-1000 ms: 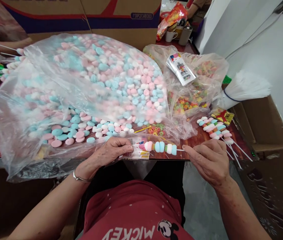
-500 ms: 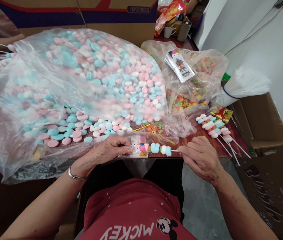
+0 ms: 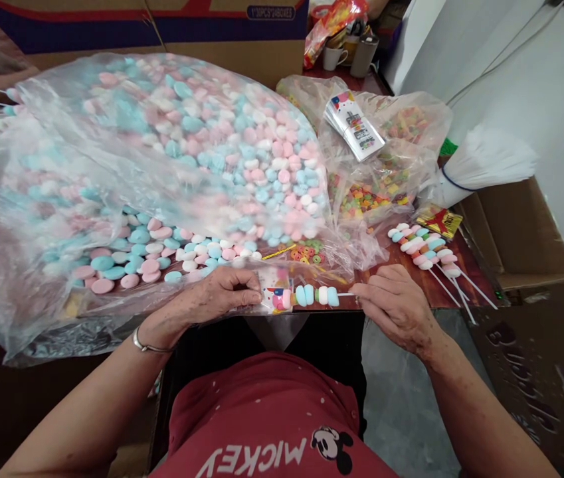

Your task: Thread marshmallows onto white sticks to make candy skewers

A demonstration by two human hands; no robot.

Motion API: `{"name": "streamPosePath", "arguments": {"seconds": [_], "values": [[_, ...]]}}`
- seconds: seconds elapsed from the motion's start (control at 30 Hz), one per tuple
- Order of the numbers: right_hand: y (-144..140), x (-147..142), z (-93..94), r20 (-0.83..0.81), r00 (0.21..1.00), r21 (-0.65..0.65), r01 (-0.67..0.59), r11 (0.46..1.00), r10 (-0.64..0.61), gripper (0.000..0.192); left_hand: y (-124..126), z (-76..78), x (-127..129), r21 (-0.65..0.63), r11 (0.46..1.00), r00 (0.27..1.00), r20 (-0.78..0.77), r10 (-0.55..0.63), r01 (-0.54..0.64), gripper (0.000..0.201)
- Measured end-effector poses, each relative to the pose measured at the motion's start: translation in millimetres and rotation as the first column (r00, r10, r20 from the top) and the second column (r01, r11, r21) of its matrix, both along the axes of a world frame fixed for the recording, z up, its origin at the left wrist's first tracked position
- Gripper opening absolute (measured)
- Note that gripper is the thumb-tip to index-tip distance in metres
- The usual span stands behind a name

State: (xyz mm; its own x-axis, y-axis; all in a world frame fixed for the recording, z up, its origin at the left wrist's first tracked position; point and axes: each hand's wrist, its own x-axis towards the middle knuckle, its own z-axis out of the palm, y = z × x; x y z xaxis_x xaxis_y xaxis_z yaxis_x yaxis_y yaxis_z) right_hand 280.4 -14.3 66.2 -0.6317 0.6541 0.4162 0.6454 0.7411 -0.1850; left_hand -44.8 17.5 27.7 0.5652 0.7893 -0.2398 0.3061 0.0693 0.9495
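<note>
Pastel marshmallow skewer on thin white stick: light, soft, squashable; right hand fingers pinch stick at 3 o'clock end, left hand fingers pinch small clear printed wrapper over 9 o'clock tip

pastel marshmallow skewer, horizontal at table edge; tip inside small printed wrapper

Candy skewer lies between both hands, marshmallow bag behind it

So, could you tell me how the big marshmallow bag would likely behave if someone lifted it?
The bag looks thin and crinkled, so probably floppy and sagging. Its mouth lies open near the left hand, so marshmallows could spill. Likely light for its bulk.
</note>
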Motion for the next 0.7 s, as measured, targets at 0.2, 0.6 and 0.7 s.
{"name": "streamPosePath", "arguments": {"seconds": [0.2,0.6,0.7], "values": [[-2,-4,-9.5,-0.022,1.000,-0.168,-0.016,0.986,0.013,0.023,2,0.7,-3,0.051,0.998,0.999,-0.026,-0.031,0.032,0.029],[-6,-8,-13.3,-0.054,0.998,0.022,0.020,1.000,-0.019,0.017,9,4.2,-7,0.107,0.994,1.000,-0.023,-0.009,0.012,0.026],[-11,-14,-12.4,-0.033,0.999,0.004,0.028,1.000,-0.027,0.019,10,6.1,-7,0.101,0.995,1.000,-0.022,-0.022,0.025,0.026]]}}
